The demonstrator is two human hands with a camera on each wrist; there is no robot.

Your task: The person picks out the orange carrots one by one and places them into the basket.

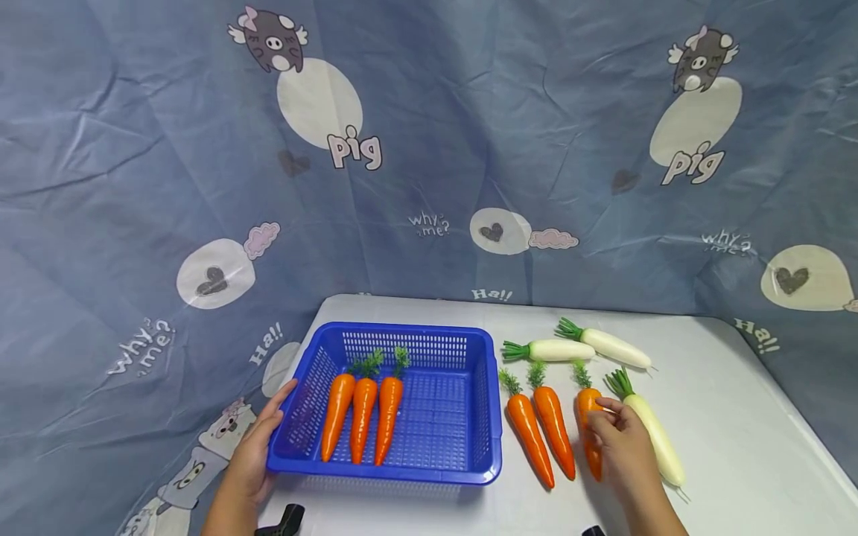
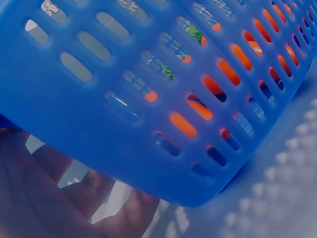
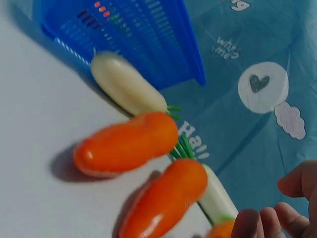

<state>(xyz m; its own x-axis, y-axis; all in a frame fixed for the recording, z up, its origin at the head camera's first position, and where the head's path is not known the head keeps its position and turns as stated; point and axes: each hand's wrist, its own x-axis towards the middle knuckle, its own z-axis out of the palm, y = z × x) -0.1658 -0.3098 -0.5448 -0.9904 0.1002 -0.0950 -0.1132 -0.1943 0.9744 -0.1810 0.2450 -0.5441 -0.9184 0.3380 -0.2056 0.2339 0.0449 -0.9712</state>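
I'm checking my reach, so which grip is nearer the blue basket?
Left. Your left grip is right at the left side of the blue basket, while your right grip is beyond its right side, at the rightmost carrot.

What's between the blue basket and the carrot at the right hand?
Two other carrots lie side by side between them, as the head view shows.

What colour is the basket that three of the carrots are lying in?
The basket is solid deep blue; it shows best in the head view.

Curtained booth: cartoon-print cloth (image 1: 429, 149) behind white table (image 1: 744, 424).
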